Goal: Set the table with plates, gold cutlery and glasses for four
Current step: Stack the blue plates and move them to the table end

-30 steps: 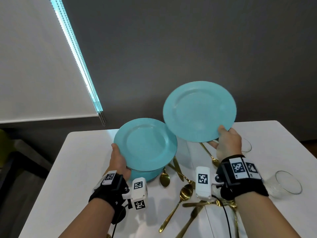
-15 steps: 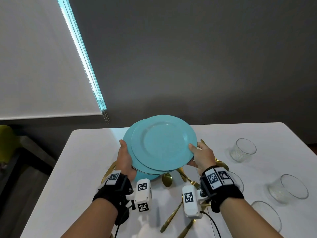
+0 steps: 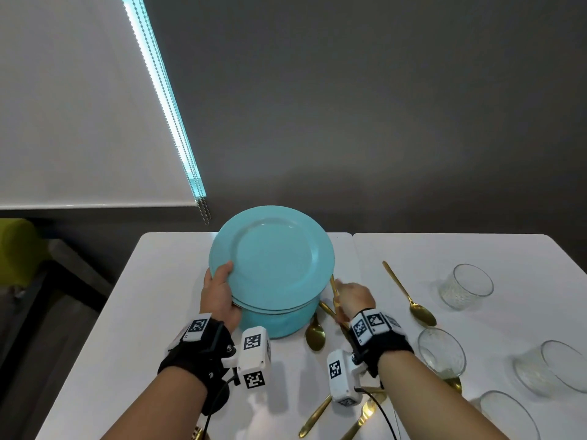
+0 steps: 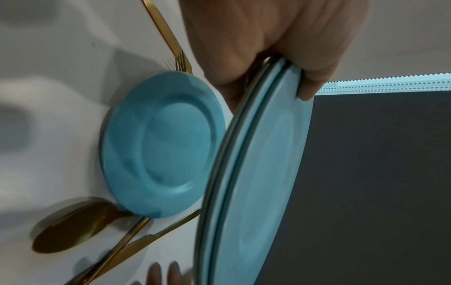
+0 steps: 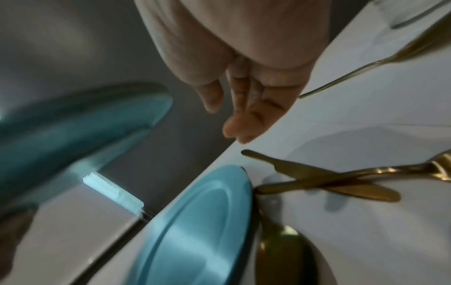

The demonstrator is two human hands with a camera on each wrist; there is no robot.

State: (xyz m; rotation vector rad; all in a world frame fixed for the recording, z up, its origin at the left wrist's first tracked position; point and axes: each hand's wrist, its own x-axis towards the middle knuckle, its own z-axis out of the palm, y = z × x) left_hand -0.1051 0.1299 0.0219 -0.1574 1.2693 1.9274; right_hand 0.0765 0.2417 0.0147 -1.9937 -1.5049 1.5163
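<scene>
My left hand (image 3: 222,282) grips a stack of turquoise plates (image 3: 273,258) by the left rim, thumb on top, holding it tilted above the table. The left wrist view shows the fingers (image 4: 314,84) curled round the stacked rims (image 4: 263,154). Another turquoise plate (image 3: 279,325) (image 4: 165,144) (image 5: 195,221) lies on the table beneath. My right hand (image 3: 341,289) (image 5: 244,119) hovers to the right of the plates with straight fingers, holding nothing, just over gold cutlery (image 3: 333,292). A gold knife (image 5: 317,177) and a spoon (image 3: 315,333) lie by the lower plate.
Several clear glasses stand at the right: one far (image 3: 465,285), one near my right wrist (image 3: 441,355), two by the right edge (image 3: 552,368). A gold spoon (image 3: 409,295) lies alone. More gold cutlery (image 3: 317,417) lies near the front. The white table (image 3: 158,312) is bare at the left.
My right hand laid its plate onto the plates in my left hand, let go and dropped to the right by the cutlery. The left hand now carries the stack alone.
</scene>
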